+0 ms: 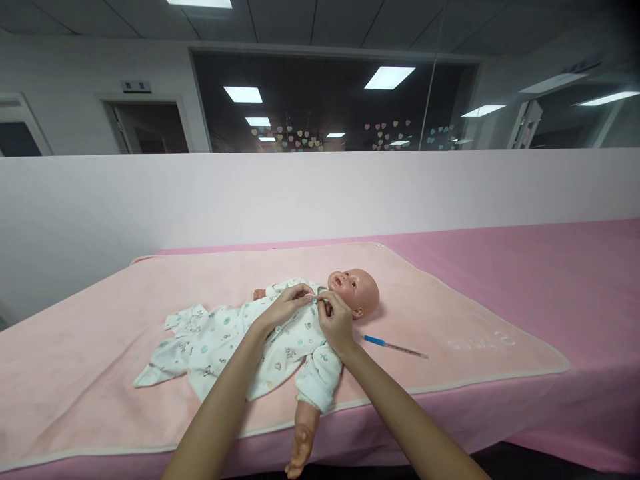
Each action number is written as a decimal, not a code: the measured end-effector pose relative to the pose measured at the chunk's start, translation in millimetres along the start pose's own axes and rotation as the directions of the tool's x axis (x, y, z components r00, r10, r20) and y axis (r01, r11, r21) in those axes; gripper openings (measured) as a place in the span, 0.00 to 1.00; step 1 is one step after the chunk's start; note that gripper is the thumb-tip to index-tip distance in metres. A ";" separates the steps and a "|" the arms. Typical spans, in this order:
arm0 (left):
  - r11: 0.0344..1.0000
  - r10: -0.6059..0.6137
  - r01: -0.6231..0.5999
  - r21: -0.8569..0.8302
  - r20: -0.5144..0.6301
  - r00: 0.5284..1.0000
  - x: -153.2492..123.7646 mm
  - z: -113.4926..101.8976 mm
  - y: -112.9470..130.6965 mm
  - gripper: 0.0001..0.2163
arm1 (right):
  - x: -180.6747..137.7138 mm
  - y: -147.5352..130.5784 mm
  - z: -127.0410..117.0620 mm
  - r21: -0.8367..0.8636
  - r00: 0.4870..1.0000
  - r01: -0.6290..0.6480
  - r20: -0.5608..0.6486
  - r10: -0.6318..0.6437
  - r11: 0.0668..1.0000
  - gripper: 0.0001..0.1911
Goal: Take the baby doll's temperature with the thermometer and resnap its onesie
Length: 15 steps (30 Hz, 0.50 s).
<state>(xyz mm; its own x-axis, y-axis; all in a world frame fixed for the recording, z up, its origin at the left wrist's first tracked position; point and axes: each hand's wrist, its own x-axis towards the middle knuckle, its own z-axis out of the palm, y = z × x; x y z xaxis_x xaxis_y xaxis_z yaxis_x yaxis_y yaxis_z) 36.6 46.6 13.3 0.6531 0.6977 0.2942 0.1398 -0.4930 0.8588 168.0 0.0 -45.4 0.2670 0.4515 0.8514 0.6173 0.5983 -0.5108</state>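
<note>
A baby doll (365,290) lies on its back with its head to the right. It wears a white patterned romper (220,333), whose legs spread out flat to the left. Both my hands meet at the romper's neckline, just below the doll's chin. My left hand (287,305) has its fingers closed on the edge of the cloth. Pinching the same spot from the other side is my right hand (336,319), its fingertips on the collar edge. Whether a small fastener sits between the fingertips is too small to tell. One doll arm (303,433) sticks out toward me.
A thermometer-like stick with a blue end (395,347) lies right of the doll. Underneath is a peach blanket (480,320) with a pale border, over a pink cover (575,287). A low white wall (320,193) runs behind, with dark glass above.
</note>
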 end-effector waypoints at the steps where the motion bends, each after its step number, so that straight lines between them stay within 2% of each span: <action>1: 1.000 0.000 0.000 -0.012 0.003 1.000 0.1 0.0 -0.8 0.09 | -0.3 0.2 0.1 -0.009 1.000 0.001 -0.003 -0.001 1.000 0.08; 10: 0.981 -0.016 0.015 -0.193 -0.005 1.000 -0.8 1.5 -2.1 0.13 | 2.7 -5.8 -4.5 -0.068 0.997 0.072 0.038 -0.070 0.995 0.11; 15: 0.983 -0.041 0.034 -0.178 -0.033 0.999 -2.2 2.3 2.1 0.15 | 2.6 -5.0 -4.1 -0.090 0.998 0.056 0.037 -0.053 0.994 0.10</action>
<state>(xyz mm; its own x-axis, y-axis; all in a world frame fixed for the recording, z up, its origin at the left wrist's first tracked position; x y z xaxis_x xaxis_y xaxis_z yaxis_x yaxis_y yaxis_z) 37.1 42.8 13.4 0.6220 0.7340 0.2728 0.0272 -0.3684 0.9292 168.6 -4.5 -40.2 0.2066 0.4436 0.8721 0.6951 0.5608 -0.4499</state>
